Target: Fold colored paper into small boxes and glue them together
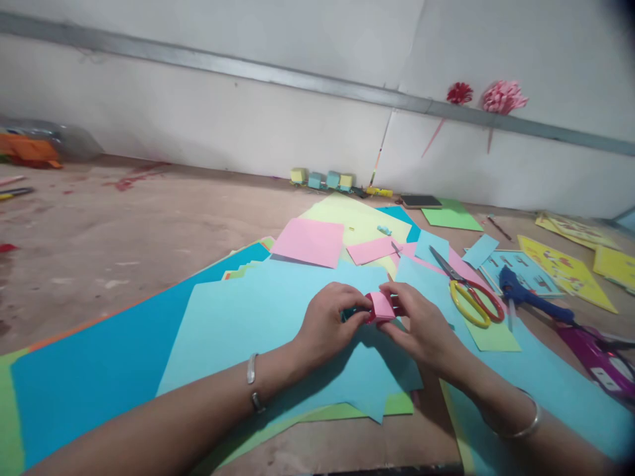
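Between my two hands is a small pink folded paper box (pixel 381 307), held a little above a light blue paper sheet (pixel 238 324). My left hand (pixel 331 317) pinches its left side with thumb and fingers. On its right side, my right hand (pixel 415 320) grips it the same way. Part of the box is hidden behind my fingers. Scissors (pixel 471 291) with yellow and red handles lie just right of my right hand. A pink paper sheet (pixel 310 241) and a pink paper strip (pixel 371 251) lie beyond my hands.
A blue glue gun (pixel 533 297) and a purple power strip (pixel 598 357) are at the right. Yellow printed cards (pixel 565 271) lie behind them. Small paper blocks (pixel 322 179) stand by the wall, near a black phone (pixel 421 201). Paper flowers (pixel 503 97) hang on the wall rail.
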`<state>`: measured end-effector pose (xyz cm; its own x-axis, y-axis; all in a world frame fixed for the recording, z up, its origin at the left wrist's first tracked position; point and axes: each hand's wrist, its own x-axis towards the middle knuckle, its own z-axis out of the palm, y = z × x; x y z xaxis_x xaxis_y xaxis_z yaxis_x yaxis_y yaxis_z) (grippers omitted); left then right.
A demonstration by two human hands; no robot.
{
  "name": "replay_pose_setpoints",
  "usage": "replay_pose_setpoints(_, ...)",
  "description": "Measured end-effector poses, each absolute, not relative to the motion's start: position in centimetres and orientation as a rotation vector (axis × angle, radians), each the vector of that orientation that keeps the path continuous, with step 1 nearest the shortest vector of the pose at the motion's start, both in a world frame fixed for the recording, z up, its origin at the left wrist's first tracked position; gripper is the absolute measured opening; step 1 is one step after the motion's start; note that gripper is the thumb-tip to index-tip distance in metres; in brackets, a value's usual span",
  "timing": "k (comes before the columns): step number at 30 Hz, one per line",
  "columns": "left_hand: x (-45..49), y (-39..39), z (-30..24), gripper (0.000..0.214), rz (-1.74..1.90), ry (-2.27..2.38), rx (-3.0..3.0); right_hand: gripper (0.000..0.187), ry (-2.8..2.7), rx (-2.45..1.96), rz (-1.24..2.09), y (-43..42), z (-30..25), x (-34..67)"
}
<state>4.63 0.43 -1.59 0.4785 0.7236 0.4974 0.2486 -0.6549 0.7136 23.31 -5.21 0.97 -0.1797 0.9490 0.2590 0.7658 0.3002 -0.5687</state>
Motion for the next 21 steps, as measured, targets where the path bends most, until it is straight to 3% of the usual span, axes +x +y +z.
replay_pose_setpoints(8, 4.4, 0.3, -0.9, 0.010, 1.281, 0.722, 2.468, 0.035, -1.734, -1.405, 0.804, -5.6, 1.2, 22.6)
replay_pose_setpoints(13, 4.3, 0.5, -1.0, 0.017, 1.386, 0.658, 2.591, 0.046, -1.519, -1.413, 1.125, -5.6, 1.2, 22.5)
replay_pose_setpoints(21, 5.0, -0.8, -0.7, 0.015, 1.425, 0.848, 2.694, 0.041, -1.325, -1.453, 1.176, -5.8, 0.8, 20.8)
